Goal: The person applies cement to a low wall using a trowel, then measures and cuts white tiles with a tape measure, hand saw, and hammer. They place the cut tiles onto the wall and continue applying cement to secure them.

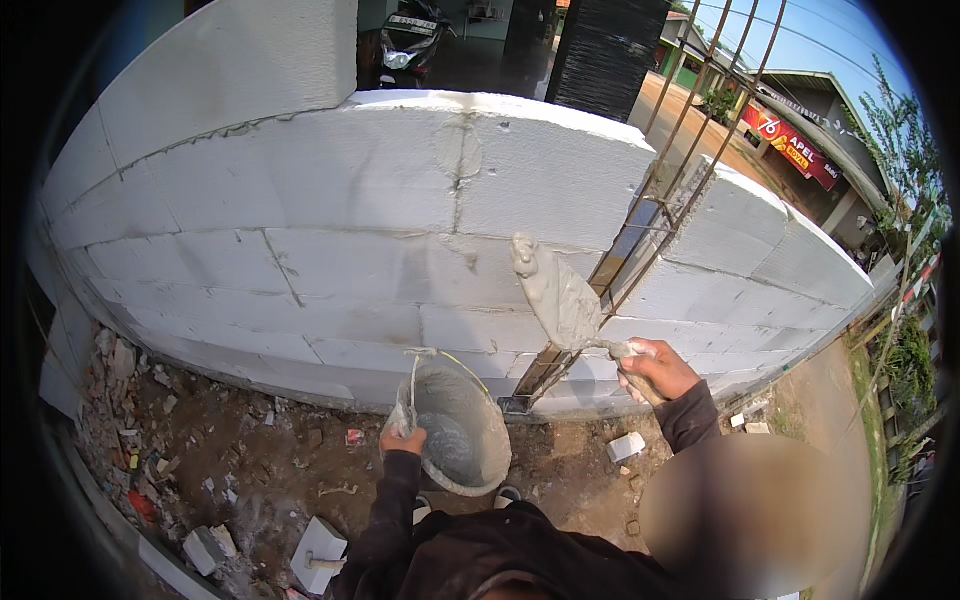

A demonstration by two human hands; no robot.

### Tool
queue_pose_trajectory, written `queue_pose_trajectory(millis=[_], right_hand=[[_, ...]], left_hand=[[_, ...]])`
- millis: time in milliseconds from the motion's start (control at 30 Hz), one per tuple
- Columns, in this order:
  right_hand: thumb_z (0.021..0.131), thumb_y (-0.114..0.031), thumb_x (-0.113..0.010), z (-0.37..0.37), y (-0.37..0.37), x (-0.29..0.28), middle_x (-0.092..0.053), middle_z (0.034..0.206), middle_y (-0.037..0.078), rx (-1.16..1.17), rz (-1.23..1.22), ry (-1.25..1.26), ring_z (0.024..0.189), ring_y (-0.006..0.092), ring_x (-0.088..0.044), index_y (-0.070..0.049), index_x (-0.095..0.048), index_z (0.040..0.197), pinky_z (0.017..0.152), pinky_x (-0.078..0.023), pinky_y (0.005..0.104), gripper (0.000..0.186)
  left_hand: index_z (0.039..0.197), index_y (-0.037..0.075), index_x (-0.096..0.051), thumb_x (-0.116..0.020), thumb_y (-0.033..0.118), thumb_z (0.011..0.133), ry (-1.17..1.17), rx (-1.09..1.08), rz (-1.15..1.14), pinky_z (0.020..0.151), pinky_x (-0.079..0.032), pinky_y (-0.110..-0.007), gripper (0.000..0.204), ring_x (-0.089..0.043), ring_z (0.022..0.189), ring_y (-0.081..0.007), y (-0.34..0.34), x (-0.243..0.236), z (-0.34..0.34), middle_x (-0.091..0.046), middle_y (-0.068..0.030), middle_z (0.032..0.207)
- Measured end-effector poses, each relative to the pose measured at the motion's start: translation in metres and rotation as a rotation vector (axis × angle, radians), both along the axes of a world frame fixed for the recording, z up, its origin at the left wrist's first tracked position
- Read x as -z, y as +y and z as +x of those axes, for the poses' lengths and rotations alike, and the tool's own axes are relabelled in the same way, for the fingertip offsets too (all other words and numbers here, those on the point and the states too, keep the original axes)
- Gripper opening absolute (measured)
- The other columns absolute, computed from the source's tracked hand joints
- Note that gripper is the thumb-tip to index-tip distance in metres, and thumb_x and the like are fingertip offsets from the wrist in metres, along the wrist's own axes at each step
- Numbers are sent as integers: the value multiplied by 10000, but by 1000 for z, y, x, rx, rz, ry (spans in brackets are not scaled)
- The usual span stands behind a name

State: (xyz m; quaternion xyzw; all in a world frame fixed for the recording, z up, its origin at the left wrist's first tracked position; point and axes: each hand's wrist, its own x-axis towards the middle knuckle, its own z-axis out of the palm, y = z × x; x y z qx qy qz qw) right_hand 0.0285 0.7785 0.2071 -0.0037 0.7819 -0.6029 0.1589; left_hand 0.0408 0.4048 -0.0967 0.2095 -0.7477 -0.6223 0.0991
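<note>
My right hand (660,369) is closed round the handle of a trowel (566,305), raised in front of the wall with its blade pointing up and to the left. Grey wet mortar (524,254) coats the blade and clumps at its tip. With my left hand (403,440) I grip the rim of a bucket (490,440), tilted so that its inside shows. Some grey mortar (447,440) lies in the bottom of it. Ahead stands a wall of white blocks (350,180), with mortar smeared over some joints.
Rusty steel bars (690,200) rise from a gap in the wall, right of the trowel. A larger block (240,60) sits higher at the left. Rubble (115,380) and block pieces (627,447) lie on the dirt. A motorcycle (405,45) is parked behind the wall.
</note>
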Motion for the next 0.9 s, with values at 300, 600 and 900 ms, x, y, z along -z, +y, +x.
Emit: queue_pose_trajectory(millis=[300, 600, 900], right_hand=[[790, -248, -594, -90, 2, -148, -569, 764, 109, 432, 1097, 1011, 726, 274, -583, -58, -557, 995, 653, -456, 380, 282], [714, -184, -663, -49, -22, -97, -502, 804, 62, 559, 1360, 1121, 699, 259, -566, -156, -595, 1067, 626, -461, 373, 361], [765, -236, -596, -68, -65, -161, -559, 822, 108, 529, 1578, 850, 756, 319, -577, -125, -582, 1048, 654, -463, 427, 304]], left_hand=[[932, -75, -584, -660, 95, 586, -109, 11, -93, 683, -461, -305, 393, -572, 742, -169, -53, -7, 1, -613, -85, 839], [952, -135, -516, -656, 126, 589, -179, -161, 52, 689, -445, -341, 469, -552, 769, -230, -128, 47, 18, -585, -157, 865], [955, -145, -503, -676, 153, 560, -239, -188, 28, 711, -439, -346, 524, -530, 787, -239, -154, 52, 17, -561, -155, 879]])
